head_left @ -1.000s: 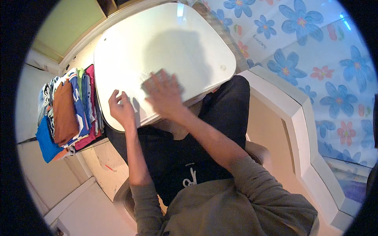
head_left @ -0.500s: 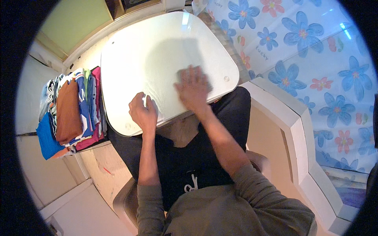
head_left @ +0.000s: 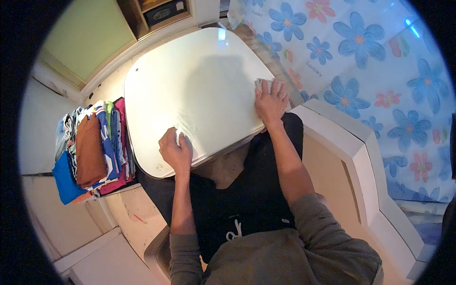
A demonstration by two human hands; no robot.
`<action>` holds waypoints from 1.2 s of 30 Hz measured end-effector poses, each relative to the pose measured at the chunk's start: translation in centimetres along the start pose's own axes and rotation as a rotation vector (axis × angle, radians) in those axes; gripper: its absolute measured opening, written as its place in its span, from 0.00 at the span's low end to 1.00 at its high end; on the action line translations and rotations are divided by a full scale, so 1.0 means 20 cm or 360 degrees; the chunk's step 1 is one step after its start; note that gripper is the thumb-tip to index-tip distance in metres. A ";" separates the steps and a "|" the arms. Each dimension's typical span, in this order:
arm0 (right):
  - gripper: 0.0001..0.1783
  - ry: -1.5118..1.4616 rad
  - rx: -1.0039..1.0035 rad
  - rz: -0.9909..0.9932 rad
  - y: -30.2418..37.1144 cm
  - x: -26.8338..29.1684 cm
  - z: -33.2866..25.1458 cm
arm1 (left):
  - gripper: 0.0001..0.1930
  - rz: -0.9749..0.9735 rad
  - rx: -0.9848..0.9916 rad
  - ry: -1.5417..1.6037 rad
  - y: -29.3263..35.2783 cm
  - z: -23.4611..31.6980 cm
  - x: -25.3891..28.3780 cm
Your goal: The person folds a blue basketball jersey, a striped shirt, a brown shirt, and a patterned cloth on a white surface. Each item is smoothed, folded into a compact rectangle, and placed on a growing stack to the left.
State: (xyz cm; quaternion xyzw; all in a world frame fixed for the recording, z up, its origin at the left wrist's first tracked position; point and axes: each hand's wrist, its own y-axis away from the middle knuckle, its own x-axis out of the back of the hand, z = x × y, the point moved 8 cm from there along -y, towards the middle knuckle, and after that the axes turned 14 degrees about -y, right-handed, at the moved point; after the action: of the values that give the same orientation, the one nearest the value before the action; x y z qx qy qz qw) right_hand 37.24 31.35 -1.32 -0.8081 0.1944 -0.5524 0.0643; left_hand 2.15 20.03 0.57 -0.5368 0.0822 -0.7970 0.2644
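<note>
A white glossy tabletop (head_left: 156, 99) with rounded corners lies in front of me, over my knees. At its right edge my right hand (head_left: 271, 100) rests flat with fingers spread, pressing on a pale greyish cloth (head_left: 259, 84) that is mostly covered by the fingers. My left hand (head_left: 175, 151) sits on the near left part of the top, its fingers curled in. Something white shows between thumb and forefinger; whether it is an object or glare I cannot make out.
A stack of folded clothes (head_left: 90, 156) stands close to the table's left side. On the right are a white angular ledge (head_left: 342, 137) and a flower-patterned sheet (head_left: 403, 95). A wooden shelf (head_left: 137, 19) with a dark box is at the far left.
My right hand has slid to the right with the cloth, from the table's middle right to its right edge. My left hand keeps its place on the tabletop. The view has shifted slightly.
</note>
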 end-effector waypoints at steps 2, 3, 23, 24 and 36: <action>0.30 0.0026 0.0022 0.0082 0.05 -0.01 -0.06 | 0.15 0.0022 -0.0016 0.0005 0.00 0.01 0.00; 0.30 0.0029 0.0045 0.0107 0.10 -0.02 -0.11 | 0.15 0.0033 -0.0007 -0.0003 0.00 0.01 0.01; 0.29 -0.0839 0.1921 -0.1234 1.04 -0.32 -1.78 | 0.07 0.0691 0.0938 0.1055 0.12 -0.67 0.38; 0.29 -0.0906 0.1903 -0.1256 0.99 -0.38 -1.82 | 0.07 0.0695 0.0952 0.1062 0.12 -0.68 0.37; 0.29 -0.0507 0.2130 -0.1185 1.03 -0.47 -1.95 | 0.06 0.0777 0.0817 0.1123 0.19 -0.66 0.38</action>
State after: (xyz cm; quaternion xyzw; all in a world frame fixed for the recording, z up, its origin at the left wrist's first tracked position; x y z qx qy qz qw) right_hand -6.49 20.46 -1.06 -0.6790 -0.4754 -0.4147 0.3754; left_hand -10.59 10.91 -0.14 -0.1171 0.0910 -0.8394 0.5228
